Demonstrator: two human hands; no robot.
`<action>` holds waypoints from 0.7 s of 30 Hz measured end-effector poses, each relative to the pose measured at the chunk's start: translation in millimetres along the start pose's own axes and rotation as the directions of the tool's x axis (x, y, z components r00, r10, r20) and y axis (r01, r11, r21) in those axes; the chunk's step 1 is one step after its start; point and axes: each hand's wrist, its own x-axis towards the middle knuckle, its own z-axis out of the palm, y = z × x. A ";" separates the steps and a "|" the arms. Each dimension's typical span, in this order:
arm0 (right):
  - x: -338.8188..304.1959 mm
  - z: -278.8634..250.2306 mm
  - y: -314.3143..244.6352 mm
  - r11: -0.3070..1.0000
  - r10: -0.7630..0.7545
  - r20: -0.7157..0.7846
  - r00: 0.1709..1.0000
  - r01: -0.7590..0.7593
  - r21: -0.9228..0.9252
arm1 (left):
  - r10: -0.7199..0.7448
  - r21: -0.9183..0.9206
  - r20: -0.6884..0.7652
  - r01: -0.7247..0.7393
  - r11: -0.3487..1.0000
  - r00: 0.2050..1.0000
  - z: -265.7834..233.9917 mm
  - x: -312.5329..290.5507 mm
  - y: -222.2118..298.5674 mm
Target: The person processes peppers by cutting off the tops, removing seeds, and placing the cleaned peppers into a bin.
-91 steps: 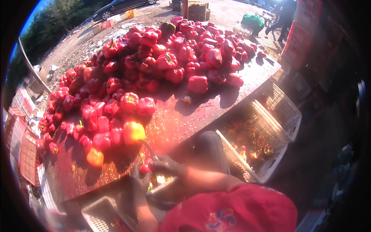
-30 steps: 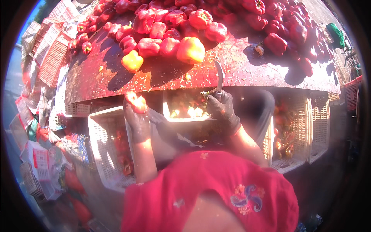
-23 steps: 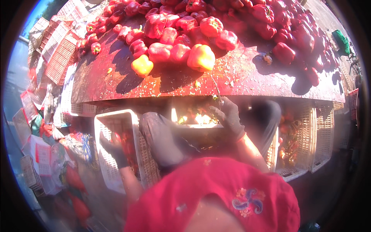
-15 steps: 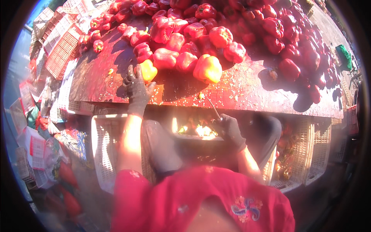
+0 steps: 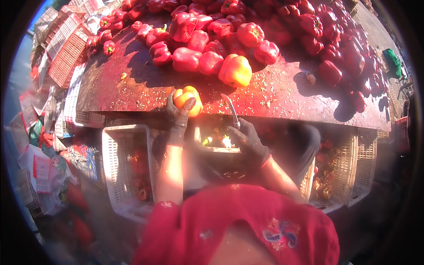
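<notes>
**Left hand grips an orange pepper, right hand a knife**

We see the left hand, dark-gloved, closed partway around the orange pepper, its thumb across the near side and its fingers on the left. The pepper is at the near edge of the table, left of the middle; we cannot tell whether it touches the wood.

To its right, we see the right hand, also dark-gloved, folded around the knife's handle. The curved blade points far and a little left, apart from the pepper; we cannot tell whether it meets the table.

Farther off, we find red peppers in a row and, behind them, a heap spreading to the far right. A yellow pepper sits at the row's near right end. Pale seeds speckle the table.

Nearer us, between the hands, a bin has pale and green bits in it. A white crate stands at left with reddish pieces inside, and another crate stands at right. Far left, we see stacked crates.
</notes>
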 end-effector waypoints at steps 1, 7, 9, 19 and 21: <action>4.9 2.3 6.9 1.000 -0.023 0.017 1.000 0.023 0.019 | 0.027 -0.042 0.012 -0.026 0.999 1.000 9.6 -8.7 -10.4; 60.0 19.1 21.2 0.871 -0.377 0.107 0.920 0.392 -0.295 | -0.022 -0.073 0.017 0.023 0.997 1.000 35.6 -21.2 4.0; 73.9 21.0 21.1 0.801 -0.322 0.120 0.939 0.337 -0.494 | 0.067 0.036 0.036 -0.069 0.997 0.997 33.2 -15.7 2.8; 31.8 7.2 53.3 0.866 -0.329 -0.025 0.944 0.291 -0.406 | 0.205 0.100 0.041 -0.208 0.973 0.978 3.7 -6.1 4.3; 69.4 14.5 52.4 0.862 -0.409 -0.022 0.912 0.378 -0.336 | 0.161 -0.001 0.113 -0.162 0.987 0.980 -0.4 1.0 3.6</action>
